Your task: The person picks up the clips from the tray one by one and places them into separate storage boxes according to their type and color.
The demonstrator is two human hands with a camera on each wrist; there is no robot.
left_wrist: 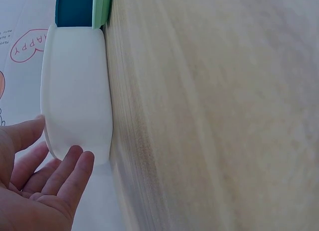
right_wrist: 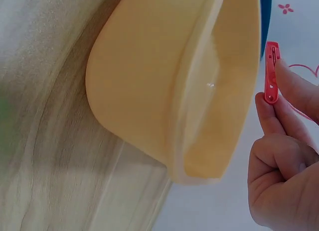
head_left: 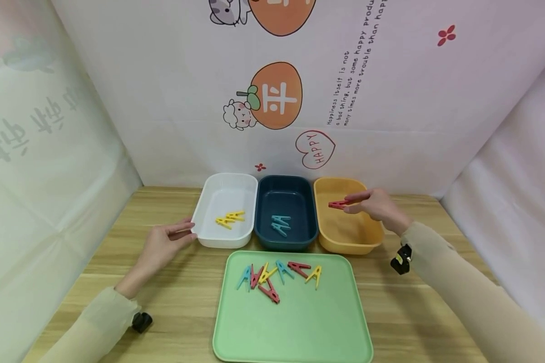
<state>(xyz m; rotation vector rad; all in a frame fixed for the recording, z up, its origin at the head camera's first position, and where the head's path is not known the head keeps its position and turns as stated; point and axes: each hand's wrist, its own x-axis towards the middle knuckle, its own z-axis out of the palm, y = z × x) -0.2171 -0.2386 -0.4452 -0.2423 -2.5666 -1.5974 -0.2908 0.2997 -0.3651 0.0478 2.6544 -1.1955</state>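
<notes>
Over the yellow-orange bin, my right hand pinches a red clothespin between thumb and fingers. The right wrist view shows the same red clothespin held above the rim of the bin. At the left, my left hand touches the outer side of the white bin with its fingers fairly straight. In the left wrist view, the thumb and fingertips of the left hand are at the end of the white bin. Two yellow clothespins lie inside it.
Between the outer bins stands a dark blue bin with two blue-green clothespins inside. In front, a light green tray carries several red, yellow and blue clothespins near its far edge. A printed white backdrop rises behind the bins.
</notes>
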